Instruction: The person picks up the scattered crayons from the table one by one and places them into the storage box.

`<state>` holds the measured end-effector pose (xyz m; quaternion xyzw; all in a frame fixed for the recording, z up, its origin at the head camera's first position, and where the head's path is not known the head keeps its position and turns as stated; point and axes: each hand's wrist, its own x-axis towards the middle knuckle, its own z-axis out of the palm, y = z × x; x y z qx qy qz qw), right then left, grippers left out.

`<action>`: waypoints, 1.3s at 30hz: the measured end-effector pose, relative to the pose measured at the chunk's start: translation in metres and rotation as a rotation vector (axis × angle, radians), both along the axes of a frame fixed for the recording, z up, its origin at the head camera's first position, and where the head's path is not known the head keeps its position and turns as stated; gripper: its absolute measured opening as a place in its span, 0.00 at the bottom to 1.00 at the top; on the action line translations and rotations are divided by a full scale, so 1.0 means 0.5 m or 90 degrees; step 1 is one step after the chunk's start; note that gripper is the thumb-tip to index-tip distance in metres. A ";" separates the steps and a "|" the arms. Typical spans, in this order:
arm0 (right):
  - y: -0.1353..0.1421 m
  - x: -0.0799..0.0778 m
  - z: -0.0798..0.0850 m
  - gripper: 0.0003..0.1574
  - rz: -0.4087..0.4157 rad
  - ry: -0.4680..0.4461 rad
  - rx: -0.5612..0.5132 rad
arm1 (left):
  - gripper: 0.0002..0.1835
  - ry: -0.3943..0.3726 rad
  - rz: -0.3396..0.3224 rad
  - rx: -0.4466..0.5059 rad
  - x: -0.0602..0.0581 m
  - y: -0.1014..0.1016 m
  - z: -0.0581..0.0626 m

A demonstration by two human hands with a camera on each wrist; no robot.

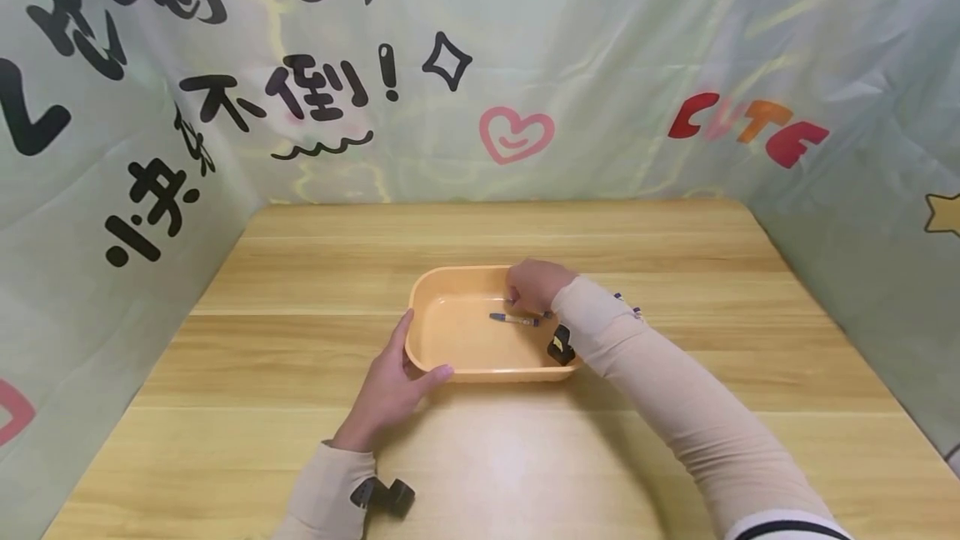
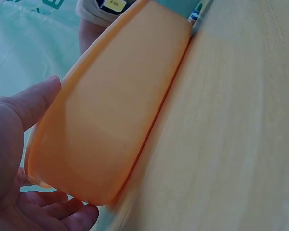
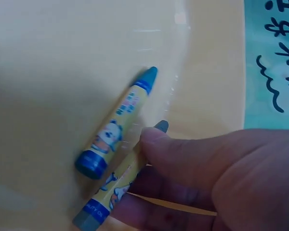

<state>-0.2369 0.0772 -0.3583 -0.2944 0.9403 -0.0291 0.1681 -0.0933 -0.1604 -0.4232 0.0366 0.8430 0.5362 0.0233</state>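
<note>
- Right hand (image 1: 540, 284): thumb and fingers pinch a grey crayon (image 3: 118, 180), inside the tray towards two o'clock.
- A blue crayon (image 1: 513, 320) lies on the tray floor just beside it, its tip towards nine o'clock in the head view.
- Left hand (image 1: 388, 390): thumb and fingers grip the orange tray (image 1: 450, 336) at its eight o'clock corner.
- Past the right forearm, towards three o'clock, more crayon ends (image 1: 637, 312) show.
- Beneath everything, the wooden table (image 1: 262, 340); at twelve o'clock, a printed backdrop (image 1: 615, 40).
</note>
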 end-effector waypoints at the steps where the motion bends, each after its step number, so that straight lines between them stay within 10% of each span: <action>1: -0.001 0.001 -0.003 0.07 0.002 0.008 0.008 | 0.59 -0.005 0.003 0.002 0.000 0.001 0.001; 12: -0.010 0.011 -0.015 0.26 -0.004 0.058 0.043 | 0.58 0.000 0.002 -0.003 0.001 0.004 0.002; 23: 0.000 0.012 -0.006 0.16 0.019 0.063 0.037 | 0.57 0.009 0.000 -0.010 0.001 0.002 -0.001; 39: 0.065 0.006 0.056 0.13 0.001 0.027 -0.142 | 0.57 0.020 -0.008 -0.005 0.002 0.000 -0.004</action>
